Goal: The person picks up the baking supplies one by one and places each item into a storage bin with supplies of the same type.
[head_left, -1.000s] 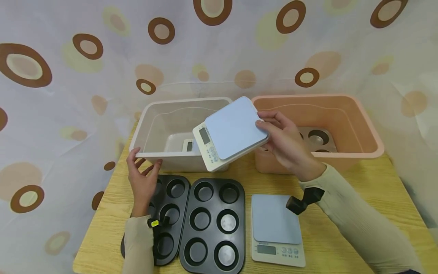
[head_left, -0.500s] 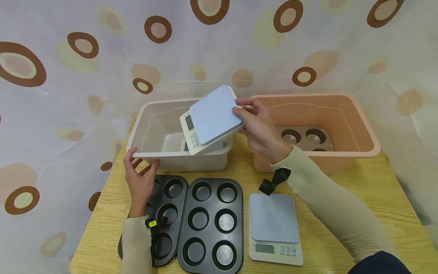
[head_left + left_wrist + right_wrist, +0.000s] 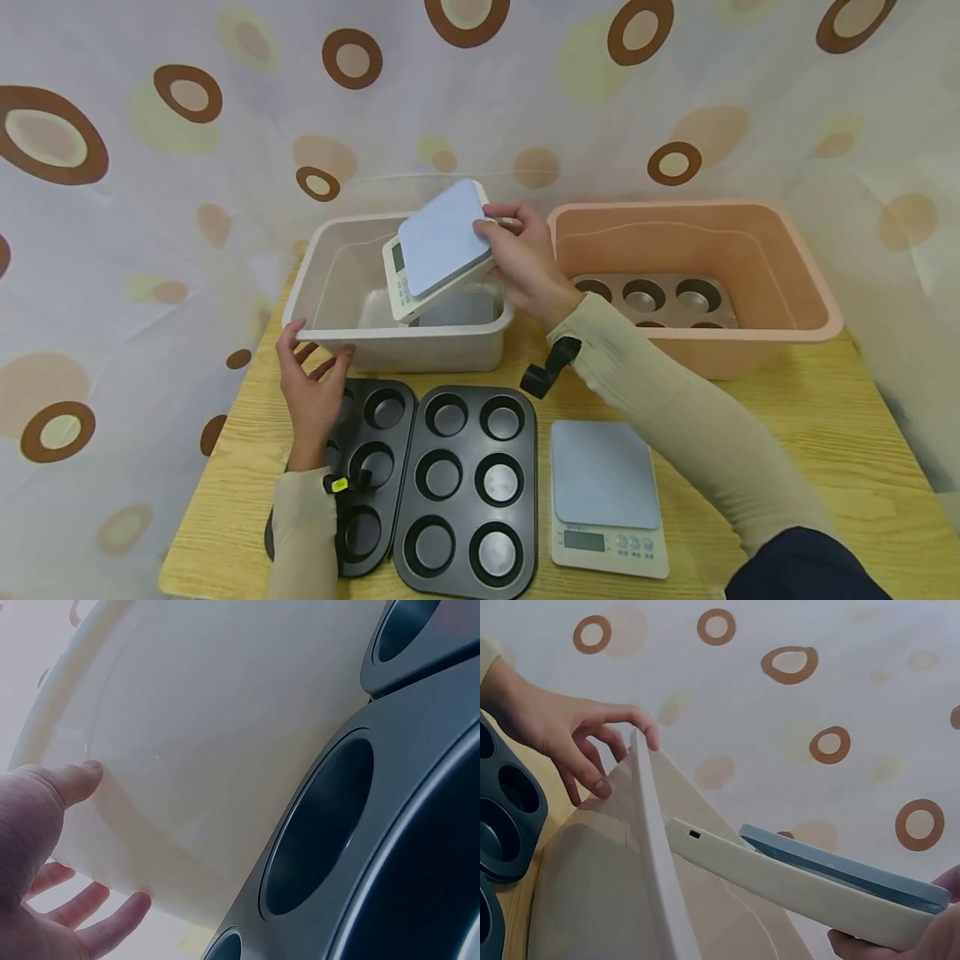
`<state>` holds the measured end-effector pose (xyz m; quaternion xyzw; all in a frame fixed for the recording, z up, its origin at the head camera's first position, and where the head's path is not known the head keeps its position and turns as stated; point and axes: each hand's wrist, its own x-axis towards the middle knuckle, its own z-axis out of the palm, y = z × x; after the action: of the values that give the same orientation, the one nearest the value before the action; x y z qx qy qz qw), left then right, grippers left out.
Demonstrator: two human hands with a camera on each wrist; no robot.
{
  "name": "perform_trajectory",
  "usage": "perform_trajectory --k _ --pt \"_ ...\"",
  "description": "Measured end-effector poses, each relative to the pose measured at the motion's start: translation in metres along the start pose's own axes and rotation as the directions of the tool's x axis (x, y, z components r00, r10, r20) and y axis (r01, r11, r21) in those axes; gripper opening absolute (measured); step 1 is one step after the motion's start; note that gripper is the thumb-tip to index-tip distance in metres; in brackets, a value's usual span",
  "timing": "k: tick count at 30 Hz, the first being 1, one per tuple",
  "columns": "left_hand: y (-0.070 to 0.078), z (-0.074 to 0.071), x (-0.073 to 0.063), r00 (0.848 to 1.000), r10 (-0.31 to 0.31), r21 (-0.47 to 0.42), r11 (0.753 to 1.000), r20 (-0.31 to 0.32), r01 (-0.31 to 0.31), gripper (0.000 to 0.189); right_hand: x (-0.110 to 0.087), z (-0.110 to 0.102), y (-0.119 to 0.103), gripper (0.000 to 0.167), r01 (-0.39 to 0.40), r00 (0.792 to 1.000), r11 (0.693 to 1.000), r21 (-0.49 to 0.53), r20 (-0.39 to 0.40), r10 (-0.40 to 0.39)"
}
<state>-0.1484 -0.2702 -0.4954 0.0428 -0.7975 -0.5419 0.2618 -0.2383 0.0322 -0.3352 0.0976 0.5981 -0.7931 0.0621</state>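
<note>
My right hand (image 3: 528, 262) grips one edge of a white kitchen scale (image 3: 442, 237) with a pale blue top, thumb above and fingers beneath. Tilted, with its display end lower, the scale hangs over the off-white plastic bin (image 3: 405, 354). Inside that bin lies another kitchen scale (image 3: 465, 308), partly covered by the held one. My left hand (image 3: 311, 396) holds the bin's near left corner; in the right wrist view, its index finger hooks over the rim and the thumb touches the outer wall. The left wrist view shows the hand (image 3: 37, 847) beside the bin wall.
Two dark muffin pans (image 3: 467, 450) lie side by side in front of the off-white bin. To their right is a third kitchen scale (image 3: 607, 500). A peach bin (image 3: 787, 275) at the right contains a muffin pan (image 3: 671, 292). Behind hangs a patterned cloth (image 3: 487, 108).
My right hand has carried the scale leftward and away from me, from between the bins to over the off-white bin. The left hand stays at the bin's corner.
</note>
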Motion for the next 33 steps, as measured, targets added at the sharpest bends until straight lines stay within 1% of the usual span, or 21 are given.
perform_trajectory --k 8,14,17,20,22,24,25,27,30,33 --pt "0.0 0.0 0.001 1.0 0.006 0.004 1.0 -0.002 -0.006 0.074 0.009 0.018 0.014 0.028 0.012 0.999 0.988 -0.154 -0.034 -0.018" --pt "-0.001 0.001 0.002 1.0 0.017 -0.022 1.0 -0.007 -0.018 0.075 0.017 0.029 0.029 0.028 0.048 0.995 0.978 -0.201 -0.075 -0.064" --pt "-0.001 0.0 0.001 1.0 0.019 -0.023 1.0 -0.004 -0.019 0.075 0.02 0.031 0.036 0.027 0.037 0.995 0.975 -0.22 -0.081 -0.056" --pt "-0.001 0.001 0.0 1.0 0.021 -0.02 1.0 -0.001 -0.021 0.074 0.021 0.032 0.043 0.028 0.03 0.996 0.975 -0.222 -0.075 -0.048" --pt "-0.002 0.001 -0.001 1.0 0.023 -0.022 0.999 -0.001 -0.023 0.074 0.019 0.031 0.046 0.031 0.032 0.998 0.975 -0.218 -0.054 -0.045" --pt "-0.002 0.002 -0.001 1.0 0.024 -0.022 0.999 0.001 -0.024 0.074 0.017 0.03 0.048 0.036 0.044 0.998 0.971 -0.236 -0.032 -0.053" --pt "-0.002 0.002 -0.001 1.0 0.024 -0.022 0.999 0.002 -0.024 0.074 0.015 0.029 0.048 0.039 0.054 0.998 0.965 -0.255 -0.023 -0.062" --pt "-0.003 0.002 -0.001 1.0 0.019 -0.024 1.0 0.005 -0.019 0.075 0.009 0.027 0.047 0.045 0.076 0.997 0.944 -0.321 -0.007 -0.083" --pt "-0.004 0.002 -0.001 1.0 0.014 -0.02 1.0 0.005 -0.014 0.075 -0.004 0.022 0.042 0.048 0.141 0.989 0.891 -0.431 0.022 -0.146" --pt "-0.003 0.001 0.0 1.0 0.018 -0.009 1.0 -0.003 -0.018 0.075 -0.016 0.018 0.033 0.045 0.23 0.972 0.849 -0.475 0.079 -0.219"
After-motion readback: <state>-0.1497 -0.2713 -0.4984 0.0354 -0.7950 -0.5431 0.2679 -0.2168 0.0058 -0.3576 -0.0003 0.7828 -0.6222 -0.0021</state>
